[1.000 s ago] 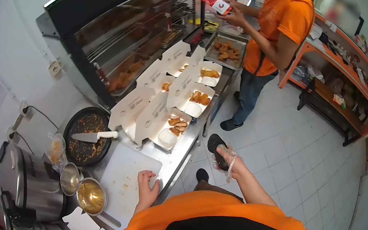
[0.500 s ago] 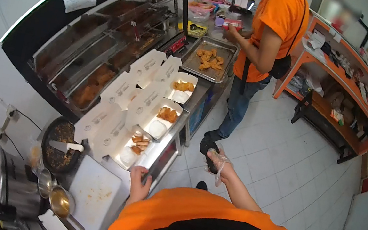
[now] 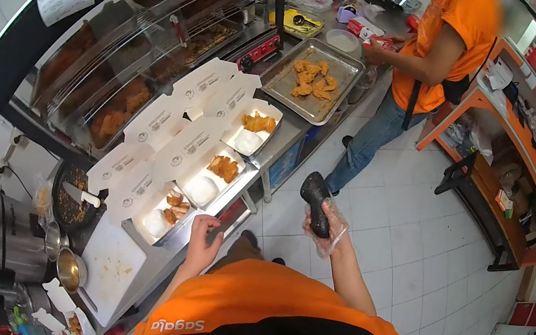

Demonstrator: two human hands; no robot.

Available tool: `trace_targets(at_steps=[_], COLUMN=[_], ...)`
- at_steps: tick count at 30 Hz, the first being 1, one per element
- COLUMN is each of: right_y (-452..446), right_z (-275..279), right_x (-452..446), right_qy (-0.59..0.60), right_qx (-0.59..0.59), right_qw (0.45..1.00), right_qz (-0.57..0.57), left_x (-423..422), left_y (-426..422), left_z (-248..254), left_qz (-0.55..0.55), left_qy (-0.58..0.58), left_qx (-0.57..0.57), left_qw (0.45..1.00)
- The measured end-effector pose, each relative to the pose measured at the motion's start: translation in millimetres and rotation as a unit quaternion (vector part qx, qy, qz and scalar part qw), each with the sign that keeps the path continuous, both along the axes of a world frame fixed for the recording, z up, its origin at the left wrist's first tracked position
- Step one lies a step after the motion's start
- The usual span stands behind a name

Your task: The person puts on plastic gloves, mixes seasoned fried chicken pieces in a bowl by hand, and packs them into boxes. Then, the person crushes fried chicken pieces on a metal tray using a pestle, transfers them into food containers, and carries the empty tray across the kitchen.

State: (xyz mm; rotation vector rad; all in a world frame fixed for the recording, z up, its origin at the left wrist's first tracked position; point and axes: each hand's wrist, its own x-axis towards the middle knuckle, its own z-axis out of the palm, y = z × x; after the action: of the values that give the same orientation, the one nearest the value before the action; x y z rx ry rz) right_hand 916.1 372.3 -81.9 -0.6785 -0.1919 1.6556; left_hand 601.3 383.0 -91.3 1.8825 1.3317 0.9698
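Note:
My right hand, in a clear plastic glove, is wrapped round a black bottle with a narrow waist, held tilted over the floor. My left hand is bare and holds nothing; its fingers bend loosely, thumb apart, by the counter edge. Just beyond it stands the nearest open white box with rice and cut fried pieces. Two more filled boxes follow: a middle box with rice and chicken, and a far box with rice and chicken. Their printed lids stand raised.
A metal tray of fried chicken lies farther along the counter. Beside it a co-worker in an orange shirt holds a small red-and-white packet. A white cutting board, a knife, and a steel pot are at my left. A glass display case backs the counter.
My right hand has raised the black bottle, bringing it closer and more upright. My left hand has drawn slightly back from the counter edge. The view has shifted, and the co-worker appears farther right.

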Motion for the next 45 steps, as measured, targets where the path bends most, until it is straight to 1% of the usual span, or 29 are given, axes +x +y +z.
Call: trace_targets(at_steps=[3, 7, 8, 11, 12, 15, 16, 18, 20, 21, 22, 25, 26, 27, 28, 29, 30, 31, 33, 34, 37, 40, 42, 43, 45], right_y=[24, 57, 64, 91, 100, 129, 138, 155, 173, 183, 190, 220, 229, 241, 256, 272, 283, 296, 327, 343, 371, 390, 397, 400, 403], right_z=[4, -6, -4, -3, -4, -5, -8, -18, -41, -36, -31, -17, -20, -24, -28, -30, 1, -8, -57, -85, -71, -37, -24, -22, -44], right_x=[10, 28, 32, 46, 48, 51, 51, 52, 60, 58, 56, 55, 60, 65, 69, 74, 74, 77, 87, 86, 73, 60, 54, 52, 50], right_qy=[0.022, 0.029, 0.028, 0.001, -0.009, -0.035, -0.043, -0.057, -0.024, -0.006, -0.025, -0.183, -0.292, -0.430, -0.558, -0.673, -0.641, -0.648, -0.659, -0.698, -0.715, -0.758, -0.781, -0.791, -0.806], right_qx=[0.020, -0.028, -0.035, -0.031, -0.026, -0.097, -0.093, -0.088, -0.095, -0.097, -0.109, -0.108, -0.071, -0.040, -0.007, 0.027, -0.024, 0.008, 0.071, 0.124, 0.169, 0.125, 0.121, 0.118, 0.140], right_qw=[1.000, 0.998, 0.998, 0.999, 1.000, 0.994, 0.995, 0.994, 0.994, 0.993, 0.993, 0.976, 0.950, 0.897, 0.823, 0.731, 0.741, 0.735, 0.722, 0.692, 0.669, 0.607, 0.569, 0.550, 0.534], right_qz=[-0.011, -0.037, -0.034, -0.018, -0.012, -0.024, -0.020, -0.012, 0.040, 0.067, 0.049, 0.050, 0.081, 0.094, 0.105, 0.113, 0.199, 0.200, 0.198, 0.138, 0.114, 0.201, 0.227, 0.240, 0.212], left_x=[12, 36, 40, 57, 61, 65, 66, 64, 63, 63, 63, 64, 66, 69, 72, 75, 78, 80, 84, 85, 96, 107, 113, 117, 118], left_y=[32, 88, 101, 139, 151, 184, 189, 202, 209, 212, 214, 215, 214, 213, 212, 211, 210, 210, 210, 210, 213, 215, 219, 219, 216], left_z=[1, -1, 4, 7, 13, 10, 18, 11, -1, -5, -8, -7, -5, 1, 9, 13, 13, 12, 9, 8, 13, 17, 18, 17, 12], left_qz=[-0.023, -0.057, -0.064, -0.076, -0.076, -0.087, -0.087, -0.088, -0.076, -0.064, -0.054, -0.024, -0.003, 0.015, 0.034, 0.053, 0.070, 0.086, 0.110, 0.118, 0.137, 0.147, 0.151, 0.154, 0.162], left_qy=[-0.019, -0.044, -0.018, -0.094, -0.053, -0.036, -0.047, -0.063, -0.088, -0.103, -0.105, -0.085, -0.099, -0.095, -0.090, -0.085, -0.079, -0.072, -0.056, -0.047, -0.031, -0.024, -0.019, -0.017, -0.015], left_qx=[0.019, 0.067, 0.079, 0.038, 0.052, 0.079, 0.039, 0.028, 0.000, -0.019, -0.026, -0.027, -0.039, -0.036, -0.033, -0.031, -0.014, 0.003, 0.028, 0.035, 0.035, 0.020, 0.018, 0.019, 0.016], left_qw=[0.999, 0.995, 0.995, 0.992, 0.994, 0.992, 0.994, 0.994, 0.993, 0.992, 0.993, 0.996, 0.994, 0.995, 0.995, 0.994, 0.994, 0.994, 0.992, 0.991, 0.989, 0.989, 0.988, 0.988, 0.986])
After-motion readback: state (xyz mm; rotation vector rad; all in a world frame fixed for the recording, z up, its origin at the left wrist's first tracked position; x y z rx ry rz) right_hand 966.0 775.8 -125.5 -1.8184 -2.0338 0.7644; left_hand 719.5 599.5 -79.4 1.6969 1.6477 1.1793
